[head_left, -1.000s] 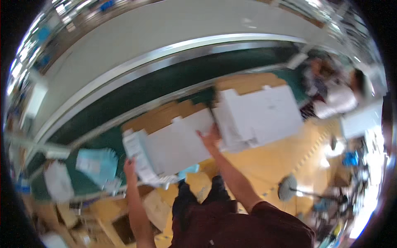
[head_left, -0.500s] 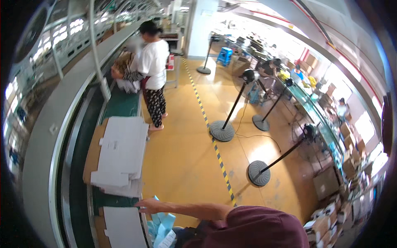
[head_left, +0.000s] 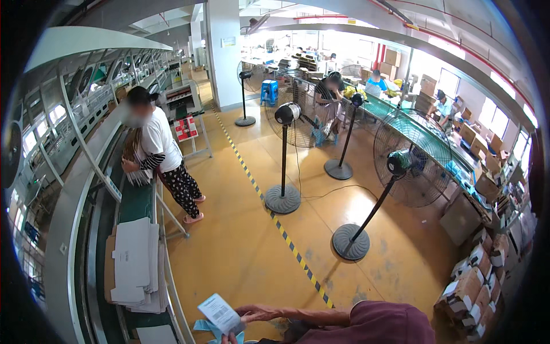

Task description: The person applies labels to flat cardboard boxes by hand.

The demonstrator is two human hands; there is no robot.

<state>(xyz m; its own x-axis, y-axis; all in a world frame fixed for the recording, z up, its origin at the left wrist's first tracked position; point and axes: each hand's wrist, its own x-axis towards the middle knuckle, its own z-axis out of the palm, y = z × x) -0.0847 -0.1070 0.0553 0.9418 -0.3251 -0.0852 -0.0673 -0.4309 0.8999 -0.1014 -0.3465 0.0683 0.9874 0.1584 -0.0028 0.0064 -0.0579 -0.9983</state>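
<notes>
A white printed card (head_left: 219, 314) is held up at the bottom of the view, tilted, with a grey lower corner. My left hand (head_left: 229, 339) pinches its lower edge; only the thumb and part of the fingers show. My right hand (head_left: 258, 313) comes in from the right under a maroon sleeve, its curled fingers at the card's right edge. Light blue pieces of sheet material (head_left: 205, 325) lie beneath the card, partly covered by it. Left of my hands, a stack of flat white cardboard boxes (head_left: 132, 258) rests on the green conveyor belt (head_left: 136, 204).
A co-worker (head_left: 160, 140) stands at the belt ahead, holding a bundle of cardboard. Pedestal fans (head_left: 350, 241) stand on the orange floor beside a yellow-black floor stripe (head_left: 295, 252). Cartons (head_left: 472, 286) are piled at the right; people sit along a green bench (head_left: 401, 126).
My right hand has left the white cardboard on the belt and moved to the printed card. The card and my left hand have come into view. The whole view has shifted, showing more ahead.
</notes>
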